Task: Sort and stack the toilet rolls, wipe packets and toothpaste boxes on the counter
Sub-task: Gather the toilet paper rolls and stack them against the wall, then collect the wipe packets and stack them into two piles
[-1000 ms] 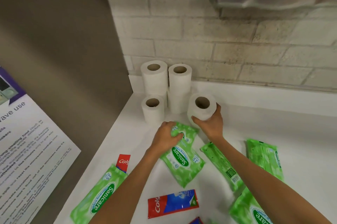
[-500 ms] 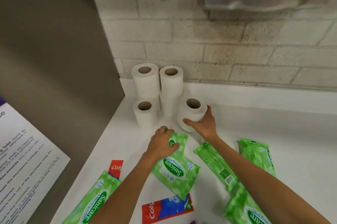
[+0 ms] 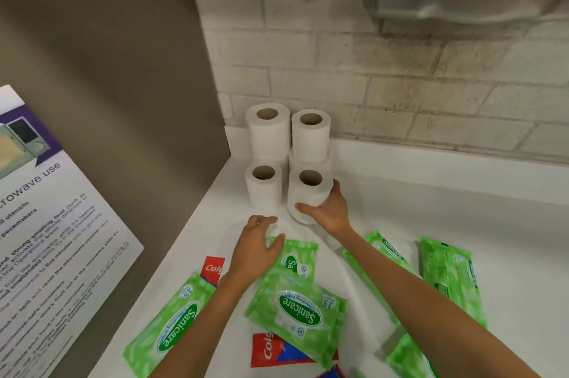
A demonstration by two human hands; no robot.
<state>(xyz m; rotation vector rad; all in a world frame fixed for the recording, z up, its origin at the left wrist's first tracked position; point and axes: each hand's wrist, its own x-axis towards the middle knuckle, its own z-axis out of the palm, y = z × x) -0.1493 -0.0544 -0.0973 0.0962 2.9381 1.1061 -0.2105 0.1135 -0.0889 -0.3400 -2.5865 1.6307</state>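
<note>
White paper is soft, so this roll needs a gentle hold. The right hand [image 3: 331,214] has its fingers [image 3: 336,189] wrapped round a toilet roll [image 3: 308,189]. The thumb is on the near side and the other fingers are on the side nearer the brick wall [image 3: 400,100]. The roll stands with its hole up. It is further from the brick wall than the two tall stacks [image 3: 268,131], and just beside a single roll [image 3: 263,186]. I cannot tell if its bottom is flat on the worktop [image 3: 431,208]

I think the step now is to set this roll down neatly with the other rolls. To do it well, keep the roll straight up and not leaning. Bring it close to the single roll so the sides touch. Do not bump the tall stacks, because they could tip over. Squeeze only a little, or the roll goes out of shape. Let go only when it sits flat

The left hand [image 3: 254,251] is further from the brick wall, with its thumb on the edge of a green wipe packet [image 3: 297,260]. Its fingers are loose and hold nothing. It could pick up that packet next. More wipe packets [image 3: 298,313] and red toothpaste boxes [image 3: 212,268] lie flat and mixed up, furthest from the brick wall, not sorted yet
</note>
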